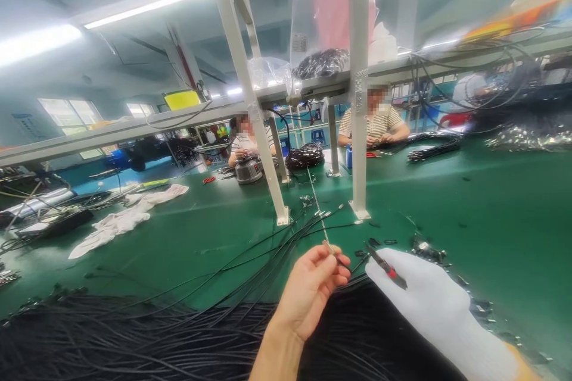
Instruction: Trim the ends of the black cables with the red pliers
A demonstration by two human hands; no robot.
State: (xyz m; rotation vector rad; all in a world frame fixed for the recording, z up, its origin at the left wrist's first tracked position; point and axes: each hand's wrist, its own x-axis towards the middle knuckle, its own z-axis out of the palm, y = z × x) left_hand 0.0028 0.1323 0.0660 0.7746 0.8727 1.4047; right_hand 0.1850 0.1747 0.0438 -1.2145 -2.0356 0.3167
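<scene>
My bare left hand (313, 286) is closed in a pinch at the middle of the bench. From its fingertips a thin silvery strand (318, 205) runs away toward the far side. A small dark piece (343, 263) shows by the fingers, partly hidden. To its right, my right hand (424, 292) in a white glove closes on a black-and-red hand tool (389, 269), its tip pointing toward my left hand; I cannot make out its kind. Black cables (286, 238) with bare ends fan out beside my left hand. A large heap of black cables (134, 339) lies in front of me.
White posts (360, 131) rise from the green bench (500, 208) and carry a shelf with plastic bags (319, 30). Small metal parts (426, 249) lie near the glove. Across the bench sit two people, by a cable coil (304, 156) and grey device (248, 170). A cloth (120, 220) lies left.
</scene>
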